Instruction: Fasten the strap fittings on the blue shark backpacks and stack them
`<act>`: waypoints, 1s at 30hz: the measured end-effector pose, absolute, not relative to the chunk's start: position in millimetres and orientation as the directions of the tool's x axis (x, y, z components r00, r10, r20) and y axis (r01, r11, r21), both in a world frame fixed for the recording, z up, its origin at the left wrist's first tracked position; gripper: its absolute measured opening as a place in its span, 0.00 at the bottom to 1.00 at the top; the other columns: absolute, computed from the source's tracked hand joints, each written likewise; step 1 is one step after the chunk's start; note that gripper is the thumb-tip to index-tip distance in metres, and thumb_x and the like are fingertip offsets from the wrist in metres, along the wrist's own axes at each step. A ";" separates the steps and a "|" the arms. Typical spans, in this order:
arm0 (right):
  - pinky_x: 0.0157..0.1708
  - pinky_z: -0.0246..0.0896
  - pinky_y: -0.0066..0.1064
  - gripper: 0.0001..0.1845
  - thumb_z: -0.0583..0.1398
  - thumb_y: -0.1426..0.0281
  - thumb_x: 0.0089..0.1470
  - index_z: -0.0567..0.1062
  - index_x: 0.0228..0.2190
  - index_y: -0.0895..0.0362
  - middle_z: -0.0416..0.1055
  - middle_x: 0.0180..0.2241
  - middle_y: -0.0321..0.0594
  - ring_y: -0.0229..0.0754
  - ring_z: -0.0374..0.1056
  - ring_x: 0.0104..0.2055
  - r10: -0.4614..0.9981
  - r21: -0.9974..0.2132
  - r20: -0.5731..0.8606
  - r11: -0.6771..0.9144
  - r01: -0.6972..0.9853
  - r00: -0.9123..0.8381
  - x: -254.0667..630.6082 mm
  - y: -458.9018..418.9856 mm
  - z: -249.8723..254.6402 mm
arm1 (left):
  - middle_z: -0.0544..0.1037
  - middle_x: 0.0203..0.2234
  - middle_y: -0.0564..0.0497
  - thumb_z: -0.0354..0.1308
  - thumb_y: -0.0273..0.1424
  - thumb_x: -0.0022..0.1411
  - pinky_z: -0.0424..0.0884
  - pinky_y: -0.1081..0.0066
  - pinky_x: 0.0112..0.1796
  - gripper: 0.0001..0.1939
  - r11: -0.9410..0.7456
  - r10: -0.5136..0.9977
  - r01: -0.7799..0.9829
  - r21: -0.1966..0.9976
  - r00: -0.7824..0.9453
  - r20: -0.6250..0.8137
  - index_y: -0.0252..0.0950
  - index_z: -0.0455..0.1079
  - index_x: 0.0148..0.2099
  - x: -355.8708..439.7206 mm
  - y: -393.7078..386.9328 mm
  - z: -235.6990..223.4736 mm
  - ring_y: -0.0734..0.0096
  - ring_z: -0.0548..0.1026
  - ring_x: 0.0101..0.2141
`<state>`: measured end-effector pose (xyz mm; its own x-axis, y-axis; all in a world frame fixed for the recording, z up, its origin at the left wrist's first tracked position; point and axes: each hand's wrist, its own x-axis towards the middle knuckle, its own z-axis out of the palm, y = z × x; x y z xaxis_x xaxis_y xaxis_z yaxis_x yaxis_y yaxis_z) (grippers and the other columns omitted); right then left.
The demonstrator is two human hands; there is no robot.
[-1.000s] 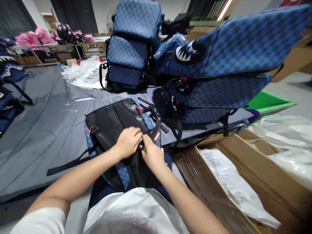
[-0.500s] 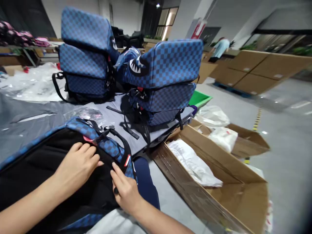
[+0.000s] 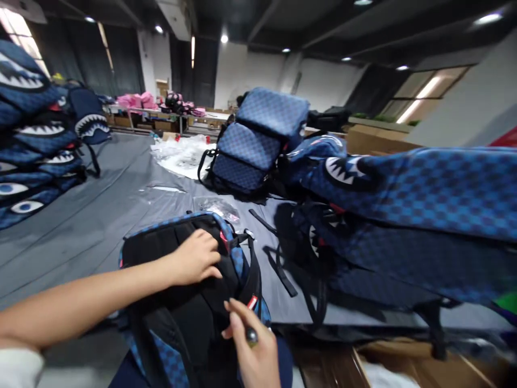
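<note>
The right hand (image 3: 256,345) is curled closed round a tool (image 3: 251,337), of which only the dark rounded end shows past the fingers; thumb and forefinger come close together over the bag (image 3: 202,310). What lies between their tips is too blurred to tell. The left hand (image 3: 200,257) lies ahead and to the left of it, fingers bent, on the bag's black back; whether it pinches any cloth cannot be told. The bag lies beneath both hands, back up, between the knees (image 3: 285,361) and the table (image 3: 121,186), its blue checked side showing past the left fingertips. A black strap (image 3: 253,269) with a red and white tag (image 3: 252,302) runs just beyond the right fingertips.

To the right of the right hand, below the table edge, is a carton (image 3: 327,366). Ahead of the left hand, past the bag, lies a plastic wrapper (image 3: 220,207). Right of both hands is a pile (image 3: 363,215) of checked bags; farther ahead stands a stack (image 3: 250,148) of them, with clear wrap (image 3: 181,153) to its left. Well left of the hands is another stack with shark mouths (image 3: 36,134). Pink goods (image 3: 137,101) lie farthest, ahead and left.
</note>
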<state>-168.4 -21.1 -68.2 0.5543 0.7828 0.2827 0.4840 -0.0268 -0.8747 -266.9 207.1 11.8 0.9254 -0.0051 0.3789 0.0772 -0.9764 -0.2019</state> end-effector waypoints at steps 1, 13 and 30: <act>0.38 0.77 0.34 0.20 0.57 0.57 0.62 0.79 0.47 0.54 0.81 0.42 0.47 0.46 0.79 0.35 0.775 -0.909 0.262 -0.001 0.416 0.575 -167.0 -22.0 -54.4 | 0.75 0.33 0.49 0.61 0.47 0.62 0.64 0.58 0.47 0.17 -0.984 -0.026 0.042 -0.171 0.927 0.373 0.38 0.73 0.33 -262.2 198.2 3.0 0.63 0.70 0.39; 0.40 0.75 0.44 0.34 0.60 0.47 0.57 0.73 0.55 0.58 0.80 0.42 0.53 0.51 0.78 0.37 0.775 -0.977 0.199 0.202 0.064 0.600 -171.5 43.4 -18.0 | 0.76 0.31 0.48 0.56 0.33 0.64 0.66 0.57 0.50 0.09 -0.992 0.053 0.103 -0.077 0.873 0.484 0.41 0.70 0.29 -254.3 193.8 -37.9 0.62 0.72 0.39; 0.36 0.75 0.36 0.15 0.66 0.72 0.54 0.73 0.44 0.55 0.77 0.36 0.40 0.45 0.78 0.37 0.275 -0.546 0.813 0.055 0.836 0.513 -167.8 34.4 -76.9 | 0.78 0.33 0.47 0.65 0.37 0.60 0.64 0.47 0.58 0.12 -0.971 0.219 0.237 0.023 0.850 0.478 0.33 0.73 0.36 -286.9 168.2 -22.8 0.50 0.73 0.51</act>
<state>-167.8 34.4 -76.9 0.5130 0.2754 0.8130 0.8358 0.0555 -0.5462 -286.9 168.2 -22.8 0.8504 0.2191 0.4784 0.2373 -0.9712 0.0231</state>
